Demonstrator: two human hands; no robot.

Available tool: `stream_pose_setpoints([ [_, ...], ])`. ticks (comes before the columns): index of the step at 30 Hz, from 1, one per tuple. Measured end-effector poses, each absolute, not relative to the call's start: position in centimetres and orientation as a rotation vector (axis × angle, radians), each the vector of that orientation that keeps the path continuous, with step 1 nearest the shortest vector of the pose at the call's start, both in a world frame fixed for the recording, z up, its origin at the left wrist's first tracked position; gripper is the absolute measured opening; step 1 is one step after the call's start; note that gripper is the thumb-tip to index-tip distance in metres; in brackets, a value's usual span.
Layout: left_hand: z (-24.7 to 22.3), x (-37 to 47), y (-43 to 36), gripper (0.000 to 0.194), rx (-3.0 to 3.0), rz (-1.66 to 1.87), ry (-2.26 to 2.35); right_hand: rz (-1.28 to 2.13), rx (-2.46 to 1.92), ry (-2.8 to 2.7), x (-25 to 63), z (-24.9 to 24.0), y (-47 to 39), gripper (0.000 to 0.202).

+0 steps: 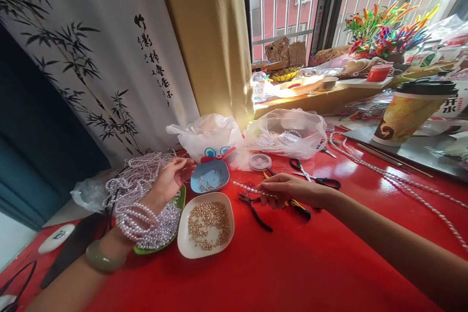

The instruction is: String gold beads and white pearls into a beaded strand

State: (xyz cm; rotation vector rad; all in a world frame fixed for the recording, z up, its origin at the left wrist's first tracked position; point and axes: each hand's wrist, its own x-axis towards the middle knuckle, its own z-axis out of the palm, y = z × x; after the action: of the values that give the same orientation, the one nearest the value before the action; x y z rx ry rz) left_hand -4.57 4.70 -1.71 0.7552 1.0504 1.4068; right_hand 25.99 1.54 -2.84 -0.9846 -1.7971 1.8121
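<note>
My left hand [171,179] is raised over the left side of the table, fingertips pinched; what sits between them is too small to make out. Loops of pearly beads [133,222] hang around that wrist, above a green dish [144,250] of loose lilac beads. A pile of pearl strands [141,173] lies behind the wrist. My right hand [280,189] is closed on a thin strand of pale beads [245,186] that points left. Between the hands stand a blue dish [225,175] with small silvery pieces and a white dish [186,248] with gold beads.
Pliers [258,212] lie under my right hand, with yellow-black handled pliers [300,208] beside them. Scissors [327,183], a clear spool [260,161] and plastic bags [287,131] are behind. Long bead strands [398,175] and a paper cup [409,114] are at right.
</note>
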Motion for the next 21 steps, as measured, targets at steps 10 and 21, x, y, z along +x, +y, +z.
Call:
stream_pose_setpoints([
  [10,-3.3,-6.7,3.3,0.018,0.673,1.321,1.133,1.734,-1.162,-1.982,27.5,-4.2,1.1,0.027],
  [21,-0.9,-4.9,0.6,0.008,1.112,1.162,1.222,1.375,-1.2,-2.265,25.5,-1.4,2.0,0.024],
])
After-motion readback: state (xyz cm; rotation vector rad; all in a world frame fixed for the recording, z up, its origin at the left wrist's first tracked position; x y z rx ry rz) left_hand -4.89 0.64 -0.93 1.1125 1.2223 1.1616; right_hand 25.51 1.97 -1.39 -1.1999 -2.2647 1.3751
